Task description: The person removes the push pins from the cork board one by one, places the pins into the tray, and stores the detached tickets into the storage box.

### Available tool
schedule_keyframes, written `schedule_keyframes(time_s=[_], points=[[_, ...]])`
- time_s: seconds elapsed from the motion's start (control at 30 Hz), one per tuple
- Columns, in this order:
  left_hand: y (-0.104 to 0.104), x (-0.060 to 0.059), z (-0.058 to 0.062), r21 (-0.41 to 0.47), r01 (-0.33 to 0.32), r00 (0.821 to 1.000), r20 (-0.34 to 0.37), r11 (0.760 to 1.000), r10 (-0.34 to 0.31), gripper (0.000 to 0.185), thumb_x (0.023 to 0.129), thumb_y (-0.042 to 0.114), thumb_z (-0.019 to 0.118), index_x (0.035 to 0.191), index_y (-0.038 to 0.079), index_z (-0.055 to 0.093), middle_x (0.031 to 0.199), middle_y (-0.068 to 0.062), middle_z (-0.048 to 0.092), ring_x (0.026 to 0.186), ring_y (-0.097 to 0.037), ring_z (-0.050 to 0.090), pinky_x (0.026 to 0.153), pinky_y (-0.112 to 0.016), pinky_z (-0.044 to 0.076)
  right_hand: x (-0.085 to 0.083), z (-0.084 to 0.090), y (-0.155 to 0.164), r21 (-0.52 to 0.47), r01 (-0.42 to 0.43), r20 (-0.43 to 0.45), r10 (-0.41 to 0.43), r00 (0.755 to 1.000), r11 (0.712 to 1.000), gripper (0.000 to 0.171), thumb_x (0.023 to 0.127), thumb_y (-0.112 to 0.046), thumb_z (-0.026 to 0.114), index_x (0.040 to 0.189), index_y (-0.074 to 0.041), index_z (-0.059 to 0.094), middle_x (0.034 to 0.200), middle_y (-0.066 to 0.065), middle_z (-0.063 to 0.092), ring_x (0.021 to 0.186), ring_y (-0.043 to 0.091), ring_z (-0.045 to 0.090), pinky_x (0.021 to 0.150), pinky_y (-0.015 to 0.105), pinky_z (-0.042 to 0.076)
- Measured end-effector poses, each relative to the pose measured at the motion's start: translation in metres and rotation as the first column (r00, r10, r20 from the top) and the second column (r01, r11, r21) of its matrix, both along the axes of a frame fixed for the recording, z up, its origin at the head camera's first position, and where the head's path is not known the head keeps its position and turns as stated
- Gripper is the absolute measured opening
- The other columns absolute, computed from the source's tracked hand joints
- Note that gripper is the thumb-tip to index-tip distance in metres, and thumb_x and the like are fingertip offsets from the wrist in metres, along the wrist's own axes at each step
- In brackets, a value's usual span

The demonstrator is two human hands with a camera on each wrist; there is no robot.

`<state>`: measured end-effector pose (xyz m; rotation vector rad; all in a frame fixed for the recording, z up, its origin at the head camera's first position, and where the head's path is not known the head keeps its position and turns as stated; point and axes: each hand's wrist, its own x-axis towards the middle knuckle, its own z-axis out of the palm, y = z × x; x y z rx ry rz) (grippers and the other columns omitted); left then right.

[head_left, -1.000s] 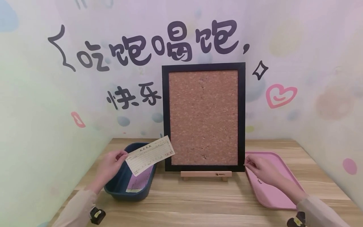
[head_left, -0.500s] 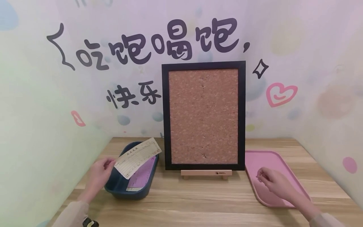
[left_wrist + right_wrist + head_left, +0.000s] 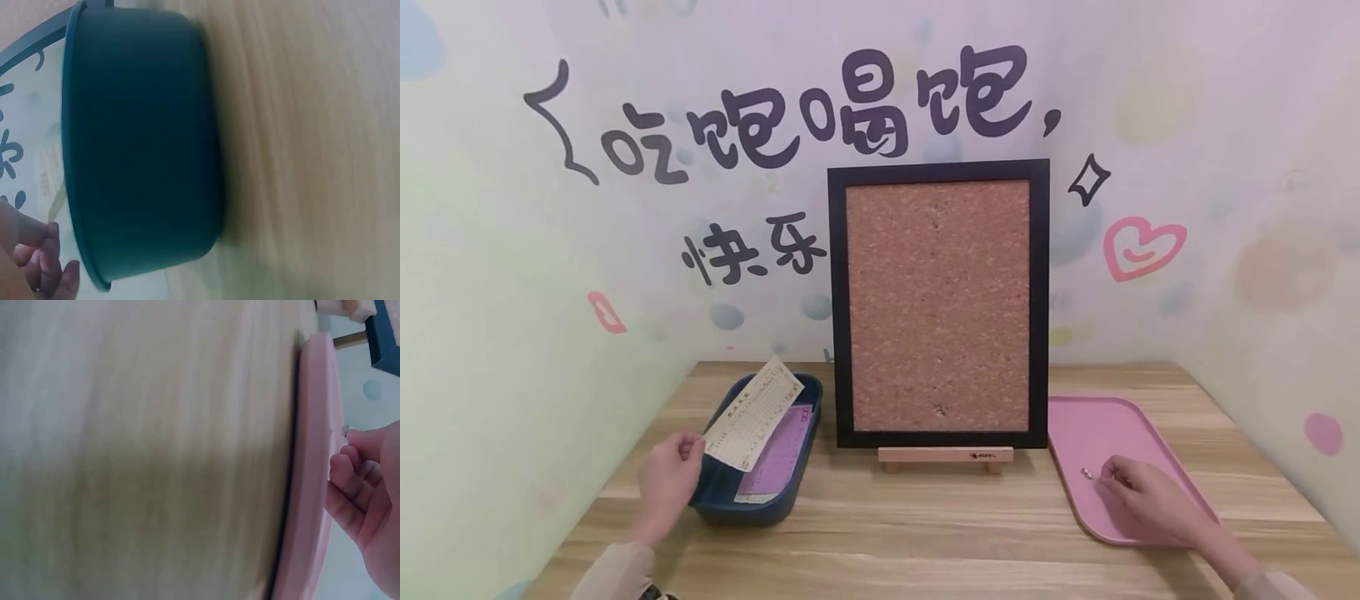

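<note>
Your left hand (image 3: 668,482) pinched the slip (image 3: 752,412) by its lower corner, above the bin (image 3: 730,504) left of the corkboard (image 3: 938,304). Right of the corkboard, your right hand (image 3: 1142,496) rested on the tray (image 3: 1093,429), fingers curled together just beside the pin (image 3: 1086,473).

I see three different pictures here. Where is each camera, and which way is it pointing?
Head: worn on the head, facing forward and down at the cork board, blue tub and pink tray; both hands and sleeves show, the left hand holding a paper slip.
Left wrist: low by the left hand, looking sideways at the blue tub's wall; curled fingers show.
Right wrist: low by the right hand, looking along the table at the pink tray's edge.
Shared: head and left wrist both show the tub.
</note>
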<state>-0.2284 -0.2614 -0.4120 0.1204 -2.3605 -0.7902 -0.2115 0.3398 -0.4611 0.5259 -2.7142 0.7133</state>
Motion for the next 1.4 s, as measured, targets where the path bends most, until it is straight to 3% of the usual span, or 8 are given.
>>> schedule_keyframes(time_s=[0.27, 0.47, 0.67, 0.93, 1.17, 1.4], points=[[0.007, -0.002, -0.010, 0.010, -0.007, 1.000, 0.002, 1.000, 0.007, 0.009, 0.078, 0.001, 0.061, 0.073, -0.006, 0.065, 0.067, -0.016, 0.065, 0.062, -0.029, 0.061, 0.057, -0.034, 0.044, -0.011, -0.009, 0.009, 0.018, -0.036, -0.017, 0.036, 0.999, 0.999, 0.014, 0.078, -0.002, 0.064, 0.076, -0.014, 0.058, 0.068, -0.015, 0.051, 0.061, -0.005, 0.041, 0.055, 0.022, 0.040], [0.012, 0.001, -0.013, -0.015, 0.008, 0.999, 0.031, 1.000, -0.008, 0.010, 0.077, 0.002, 0.061, 0.072, -0.006, 0.065, 0.068, -0.018, 0.065, 0.063, -0.031, 0.062, 0.058, -0.038, 0.044, -0.014, -0.008, 0.005, 0.023, -0.038, 0.049, 0.036, 0.998, 0.999, 0.011, 0.080, -0.008, 0.065, 0.076, -0.016, 0.058, 0.074, -0.013, 0.058, 0.068, -0.004, 0.050, 0.062, 0.024, 0.045], [0.016, -0.001, -0.016, -0.020, 0.010, 0.996, 0.091, 1.000, -0.008, 0.013, 0.078, 0.005, 0.059, 0.073, -0.005, 0.066, 0.069, -0.016, 0.066, 0.065, -0.031, 0.061, 0.059, -0.039, 0.044, -0.015, -0.009, 0.003, 0.010, -0.015, 0.101, 0.013, 0.995, 1.000, 0.009, 0.081, -0.006, 0.063, 0.077, -0.013, 0.058, 0.074, -0.009, 0.058, 0.066, -0.002, 0.046, 0.059, 0.023, 0.042], [0.022, -0.002, -0.015, -0.054, 0.022, 0.994, 0.107, 0.998, -0.016, 0.012, 0.073, 0.004, 0.057, 0.066, -0.002, 0.065, 0.062, -0.011, 0.064, 0.059, -0.030, 0.060, 0.053, -0.037, 0.042, -0.016, -0.011, 0.005, 0.012, -0.018, 0.104, 0.017, 0.994, 1.000, 0.008, 0.083, -0.007, 0.062, 0.078, -0.012, 0.058, 0.074, -0.008, 0.058, 0.065, -0.003, 0.046, 0.059, 0.023, 0.042], [0.027, -0.002, -0.014, -0.068, 0.038, 0.981, 0.191, 0.997, -0.024, 0.011, 0.073, 0.004, 0.058, 0.067, -0.003, 0.064, 0.064, -0.012, 0.065, 0.060, -0.028, 0.060, 0.056, -0.039, 0.045, -0.018, -0.014, 0.009, -0.045, -0.046, 0.137, 0.051, 0.989, 0.998, 0.008, 0.084, -0.003, 0.058, 0.079, -0.010, 0.057, 0.067, -0.009, 0.050, 0.053, -0.003, 0.038, 0.047, 0.020, 0.036], [0.027, -0.004, -0.015, -0.089, 0.048, 0.977, 0.212, 0.995, -0.028, 0.011, 0.073, 0.005, 0.058, 0.067, -0.001, 0.064, 0.065, -0.012, 0.065, 0.061, -0.027, 0.061, 0.056, -0.040, 0.046, -0.019, -0.013, 0.009, -0.051, -0.046, 0.138, 0.052, 0.989, 0.998, 0.007, 0.085, -0.003, 0.058, 0.080, -0.008, 0.058, 0.072, -0.007, 0.054, 0.056, -0.003, 0.039, 0.049, 0.020, 0.036]])
